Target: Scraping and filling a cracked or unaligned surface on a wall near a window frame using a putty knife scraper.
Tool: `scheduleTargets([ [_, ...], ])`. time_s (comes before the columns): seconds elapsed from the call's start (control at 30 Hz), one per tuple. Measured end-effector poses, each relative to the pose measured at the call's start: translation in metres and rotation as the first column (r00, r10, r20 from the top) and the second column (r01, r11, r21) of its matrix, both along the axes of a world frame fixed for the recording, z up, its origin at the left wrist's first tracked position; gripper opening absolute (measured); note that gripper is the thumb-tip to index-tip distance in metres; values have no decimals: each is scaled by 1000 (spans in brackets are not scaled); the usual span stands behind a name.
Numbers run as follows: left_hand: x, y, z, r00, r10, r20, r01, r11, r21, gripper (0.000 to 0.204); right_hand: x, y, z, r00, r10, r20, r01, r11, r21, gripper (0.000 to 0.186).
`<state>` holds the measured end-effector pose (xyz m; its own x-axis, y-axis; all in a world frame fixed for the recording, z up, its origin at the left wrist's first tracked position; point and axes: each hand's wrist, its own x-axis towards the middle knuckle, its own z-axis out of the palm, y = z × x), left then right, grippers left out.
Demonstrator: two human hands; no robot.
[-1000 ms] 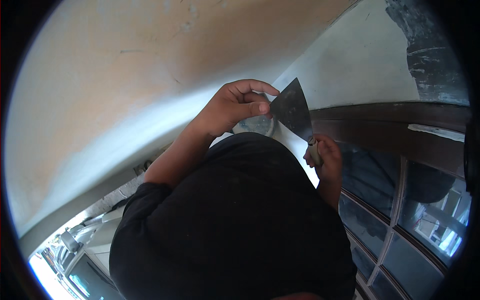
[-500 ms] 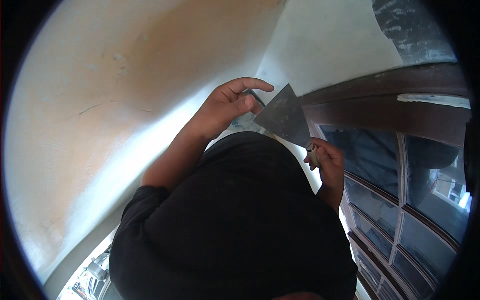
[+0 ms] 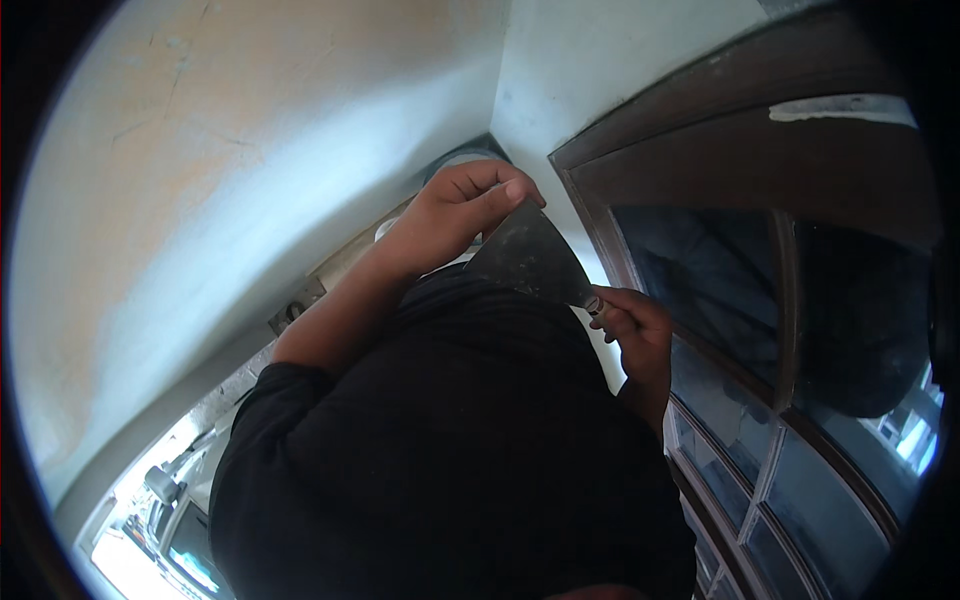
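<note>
A wide putty knife [image 3: 535, 255] with a smudged dark-grey metal blade is held in front of my chest. My right hand [image 3: 640, 335] is closed round its short handle, most of which the fingers hide. My left hand [image 3: 455, 215] has its thumb and fingers bent together at the blade's upper corner, pinching it. The blade tilts up and to the left from the handle, its broad edge toward my left hand.
On the left rises a patchy cream wall [image 3: 230, 130], which meets a pale wall [image 3: 560, 70] at a corner. A dark brown wooden frame with glass panes [image 3: 700, 265] stands close on the right. Behind my left hand, a round-rimmed object [image 3: 465, 157] is partly hidden.
My left hand has come from beside the blade to its upper corner, its stretched forefinger now bent in. The putty knife has shifted left and lower. The view has turned, showing more below.
</note>
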<state>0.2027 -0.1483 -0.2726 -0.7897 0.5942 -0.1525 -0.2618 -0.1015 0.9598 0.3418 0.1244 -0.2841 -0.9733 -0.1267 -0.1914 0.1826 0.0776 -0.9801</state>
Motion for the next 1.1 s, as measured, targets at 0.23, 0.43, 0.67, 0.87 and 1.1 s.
scheduleTargets([
  [0.23,32,22,30,973,229,27,-228,973,-17,28,12,23,-11,976,3,-218,1,1000,18,25],
  [0.43,54,24,32,966,226,-129,-236,969,-69,22,20,41,-15,972,39,-233,-28,998,49,27],
  [0.67,64,36,38,719,159,-677,-419,876,-239,15,14,50,-20,932,85,-351,-41,990,132,30],
  [0.87,55,28,41,602,39,-798,-440,849,-291,13,6,49,-14,946,87,-312,-39,987,156,31],
  [1.1,5,11,33,622,-91,-778,-219,933,-284,17,-3,23,-8,960,-45,-277,133,942,309,35],
])
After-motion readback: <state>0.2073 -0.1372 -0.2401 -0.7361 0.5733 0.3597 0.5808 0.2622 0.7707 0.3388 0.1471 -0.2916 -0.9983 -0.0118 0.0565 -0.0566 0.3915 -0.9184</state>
